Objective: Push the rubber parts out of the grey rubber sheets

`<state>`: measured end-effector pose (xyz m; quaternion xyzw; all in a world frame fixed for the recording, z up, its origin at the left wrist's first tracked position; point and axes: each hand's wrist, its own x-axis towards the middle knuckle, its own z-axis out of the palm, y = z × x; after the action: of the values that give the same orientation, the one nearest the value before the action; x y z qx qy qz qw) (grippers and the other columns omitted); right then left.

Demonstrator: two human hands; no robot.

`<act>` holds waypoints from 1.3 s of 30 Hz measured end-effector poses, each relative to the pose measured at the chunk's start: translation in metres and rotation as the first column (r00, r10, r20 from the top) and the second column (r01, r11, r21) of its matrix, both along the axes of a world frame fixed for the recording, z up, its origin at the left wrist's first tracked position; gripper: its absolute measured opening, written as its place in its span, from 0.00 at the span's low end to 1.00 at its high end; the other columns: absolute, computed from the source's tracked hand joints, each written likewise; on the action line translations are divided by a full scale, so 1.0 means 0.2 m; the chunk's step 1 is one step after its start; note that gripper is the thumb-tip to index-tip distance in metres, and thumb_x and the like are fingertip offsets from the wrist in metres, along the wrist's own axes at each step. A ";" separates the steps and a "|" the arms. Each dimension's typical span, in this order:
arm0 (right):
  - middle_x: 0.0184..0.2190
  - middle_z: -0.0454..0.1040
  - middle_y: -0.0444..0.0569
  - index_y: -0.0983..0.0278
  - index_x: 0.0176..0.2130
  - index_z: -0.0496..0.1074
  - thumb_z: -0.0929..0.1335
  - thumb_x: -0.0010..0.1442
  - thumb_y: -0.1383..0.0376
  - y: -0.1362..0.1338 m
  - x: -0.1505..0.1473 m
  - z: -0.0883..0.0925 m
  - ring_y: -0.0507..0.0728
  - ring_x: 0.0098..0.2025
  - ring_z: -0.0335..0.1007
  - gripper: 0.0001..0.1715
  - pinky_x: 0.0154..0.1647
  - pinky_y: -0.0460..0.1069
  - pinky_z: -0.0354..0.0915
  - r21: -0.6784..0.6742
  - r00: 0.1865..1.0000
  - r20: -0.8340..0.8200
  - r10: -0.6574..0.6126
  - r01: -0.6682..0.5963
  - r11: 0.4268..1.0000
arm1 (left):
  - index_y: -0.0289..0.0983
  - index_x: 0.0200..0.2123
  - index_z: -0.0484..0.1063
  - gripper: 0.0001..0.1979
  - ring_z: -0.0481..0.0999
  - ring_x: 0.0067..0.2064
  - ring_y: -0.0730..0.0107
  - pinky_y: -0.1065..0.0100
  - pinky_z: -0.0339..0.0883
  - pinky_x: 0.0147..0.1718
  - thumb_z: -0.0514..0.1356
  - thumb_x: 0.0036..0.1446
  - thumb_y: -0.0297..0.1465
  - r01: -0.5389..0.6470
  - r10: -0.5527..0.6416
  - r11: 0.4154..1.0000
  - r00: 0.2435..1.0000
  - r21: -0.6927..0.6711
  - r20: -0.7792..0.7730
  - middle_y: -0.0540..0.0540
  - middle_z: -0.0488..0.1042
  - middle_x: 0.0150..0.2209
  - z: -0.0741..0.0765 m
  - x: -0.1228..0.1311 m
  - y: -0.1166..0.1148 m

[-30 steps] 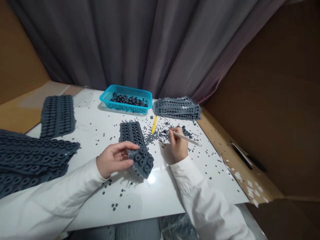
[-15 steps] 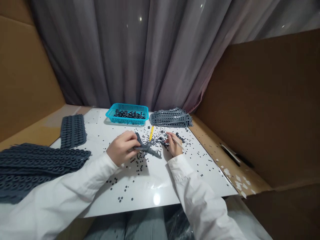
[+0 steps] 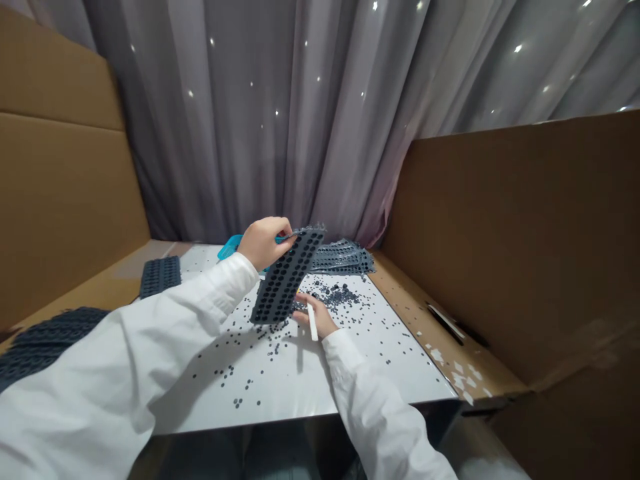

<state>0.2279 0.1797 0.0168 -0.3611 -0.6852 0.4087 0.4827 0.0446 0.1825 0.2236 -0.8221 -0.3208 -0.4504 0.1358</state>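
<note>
My left hand [image 3: 267, 243] pinches the top edge of a dark grey rubber sheet [image 3: 289, 279] punched with rows of round holes. The sheet hangs tilted above the table, its lower end toward me. My right hand [image 3: 319, 317] is just right of the sheet's lower part, with a slim white stick [image 3: 313, 323] held in its fingers. Whether its fingertips touch the sheet I cannot tell. Behind the left hand and the sheet, a blue plastic basket [image 3: 229, 247] is mostly hidden.
Small black discs [image 3: 340, 293] lie scattered over the white tabletop [image 3: 295, 393]. Punched sheets [image 3: 343, 259] are stacked at the back. More dark sheets [image 3: 160, 275] lie on the left, with a thicker pile [image 3: 45, 340] nearer. Cardboard walls [image 3: 525, 253] flank the table; white scraps [image 3: 465, 377] lie right.
My left hand has lifted the rubber sheet and turned its holed face toward me. My right hand has moved from the pile of black pieces to beside the sheet. The camera view has tilted up.
</note>
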 end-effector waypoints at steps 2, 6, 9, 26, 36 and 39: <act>0.42 0.76 0.52 0.64 0.42 0.73 0.75 0.41 0.53 -0.03 -0.04 0.01 0.63 0.46 0.71 0.30 0.49 0.56 0.65 -0.035 0.996 0.003 0.084 -0.084 0.996 | 0.36 0.26 0.68 0.05 0.70 0.30 0.69 0.70 0.62 0.32 0.58 0.53 0.30 0.008 -0.009 1.000 1.000 0.013 0.022 0.49 0.71 0.26 0.06 0.04 -0.01; 0.28 0.77 0.48 0.65 0.30 0.75 0.75 0.40 0.55 -0.06 -0.07 0.03 0.60 0.33 0.72 0.19 0.37 0.52 0.68 -0.128 0.974 0.004 0.224 -0.222 0.967 | 0.36 0.26 0.66 0.03 0.70 0.31 0.71 0.71 0.62 0.32 0.58 0.51 0.27 0.012 -0.014 0.999 0.997 0.030 0.080 0.49 0.72 0.29 0.11 0.08 -0.02; 0.27 0.76 0.46 0.63 0.28 0.75 0.75 0.40 0.57 -0.04 -0.02 0.04 0.58 0.31 0.71 0.15 0.37 0.51 0.66 -0.186 0.976 -0.038 0.213 -0.216 0.959 | 0.35 0.32 0.67 0.05 0.70 0.30 0.72 0.71 0.62 0.31 0.58 0.49 0.25 -0.014 0.010 1.000 0.987 0.022 0.159 0.50 0.72 0.29 0.10 0.02 -0.03; 0.15 0.62 0.42 0.61 0.20 0.60 0.69 0.45 0.49 0.00 0.16 0.11 0.51 0.18 0.58 0.22 0.17 0.45 0.55 -0.345 0.951 -0.046 -0.305 0.272 0.898 | 0.36 0.23 0.72 0.20 0.71 0.29 0.66 0.71 0.63 0.24 0.63 0.40 0.48 0.270 0.394 0.476 0.785 -0.837 0.477 0.47 0.72 0.25 -0.73 -0.62 -0.16; 0.17 0.67 0.43 0.65 0.28 0.68 0.74 0.38 0.48 0.04 0.18 0.14 0.52 0.20 0.60 0.26 0.22 0.47 0.55 -0.235 0.881 0.066 -0.468 0.470 0.851 | 0.36 0.24 0.67 0.21 0.60 0.18 0.77 0.76 0.54 0.17 0.63 0.42 0.49 0.355 0.392 0.408 0.764 -0.841 0.513 0.54 0.63 0.18 -0.81 -0.71 -0.12; 0.18 0.65 0.41 0.63 0.28 0.64 0.72 0.42 0.47 0.04 0.17 0.14 0.51 0.21 0.59 0.25 0.23 0.46 0.54 -0.229 0.875 0.020 -0.483 0.474 0.850 | 0.37 0.26 0.67 0.22 0.57 0.16 0.78 0.75 0.52 0.16 0.61 0.44 0.51 0.383 0.393 0.359 0.765 -0.851 0.510 0.55 0.62 0.18 -0.81 -0.73 -0.10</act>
<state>0.2626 0.1887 0.0452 -0.5652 -0.5131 0.3581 0.5376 -0.1022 0.1616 0.0623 -0.5378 -0.5448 -0.4373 -0.4719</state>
